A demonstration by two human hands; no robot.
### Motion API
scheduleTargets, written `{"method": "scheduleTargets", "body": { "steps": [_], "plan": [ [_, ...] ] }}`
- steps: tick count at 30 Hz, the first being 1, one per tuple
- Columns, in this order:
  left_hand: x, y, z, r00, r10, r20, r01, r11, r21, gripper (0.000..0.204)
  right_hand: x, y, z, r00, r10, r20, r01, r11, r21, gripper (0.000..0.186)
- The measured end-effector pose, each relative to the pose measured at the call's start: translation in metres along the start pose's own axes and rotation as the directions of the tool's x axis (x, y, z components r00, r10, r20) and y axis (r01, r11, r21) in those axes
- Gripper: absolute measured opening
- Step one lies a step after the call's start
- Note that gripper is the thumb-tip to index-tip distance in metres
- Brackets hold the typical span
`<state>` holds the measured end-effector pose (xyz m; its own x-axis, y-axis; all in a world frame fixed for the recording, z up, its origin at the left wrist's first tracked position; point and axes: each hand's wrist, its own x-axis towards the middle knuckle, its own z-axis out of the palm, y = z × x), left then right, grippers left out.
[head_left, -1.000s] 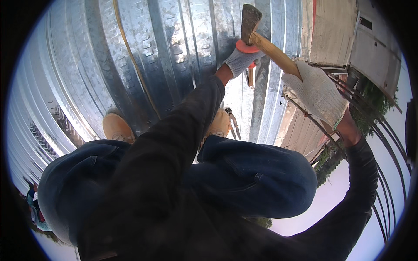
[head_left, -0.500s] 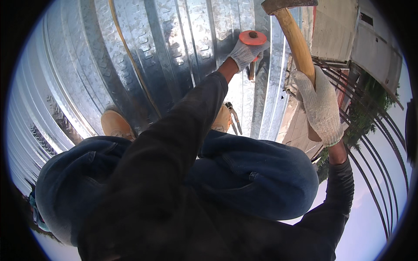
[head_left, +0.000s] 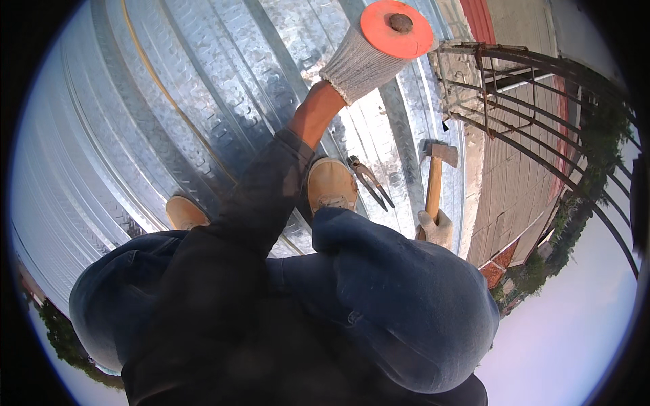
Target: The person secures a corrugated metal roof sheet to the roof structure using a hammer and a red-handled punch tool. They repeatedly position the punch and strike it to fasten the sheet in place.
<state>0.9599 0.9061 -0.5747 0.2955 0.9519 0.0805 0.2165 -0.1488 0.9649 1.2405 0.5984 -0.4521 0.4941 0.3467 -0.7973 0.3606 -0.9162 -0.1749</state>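
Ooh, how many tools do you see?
3: the wooden-handled tool in the right hand, the orange-guarded tool in the left hand, and the pincers beside the right shoe. More might be hidden behind the legs.

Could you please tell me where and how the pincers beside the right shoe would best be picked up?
Probably by the handles of the pincers, from the right and above: their head lies close to the right shoe, while the handles angle away from it, slightly spread. The right hand is on that side but holds the hammer.
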Motion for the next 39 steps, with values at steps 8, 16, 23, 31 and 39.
{"method": "scheduleTargets", "body": {
  "steps": [8, 16, 23, 31, 39],
  "plan": [
    [0.005, 0.000, -0.065, 0.960, -0.108, 0.259, 0.029, 0.957, 0.289, 0.015, 0.019, 0.017, 0.073, 0.624, -0.762, -0.170, 0.538, 0.577, -0.614, 0.053],
    [-0.011, -0.024, -0.139, 0.945, -0.233, 0.230, 0.127, 0.909, 0.397, 0.014, -0.008, -0.040, 0.172, 0.773, -0.625, 0.110, 0.556, 0.583, -0.593, 0.046],
    [-0.070, -0.069, -0.181, 0.962, -0.266, -0.060, 0.272, 0.933, 0.234, 0.013, 0.037, -0.050, 0.126, 0.907, -0.380, 0.180, 0.414, 0.735, -0.537, 0.046],
    [-0.093, -0.085, -0.163, 0.942, -0.226, -0.247, 0.231, 0.973, -0.005, 0.013, 0.025, -0.124, 0.051, 0.919, -0.128, 0.374, 0.199, 0.967, -0.158, 0.040],
    [-0.103, -0.087, -0.159, 0.929, -0.208, -0.306, 0.151, 0.968, -0.200, 0.014, 0.063, -0.183, 0.039, 0.921, -0.159, 0.357, 0.293, 0.886, -0.361, 0.027]
  ]
}}
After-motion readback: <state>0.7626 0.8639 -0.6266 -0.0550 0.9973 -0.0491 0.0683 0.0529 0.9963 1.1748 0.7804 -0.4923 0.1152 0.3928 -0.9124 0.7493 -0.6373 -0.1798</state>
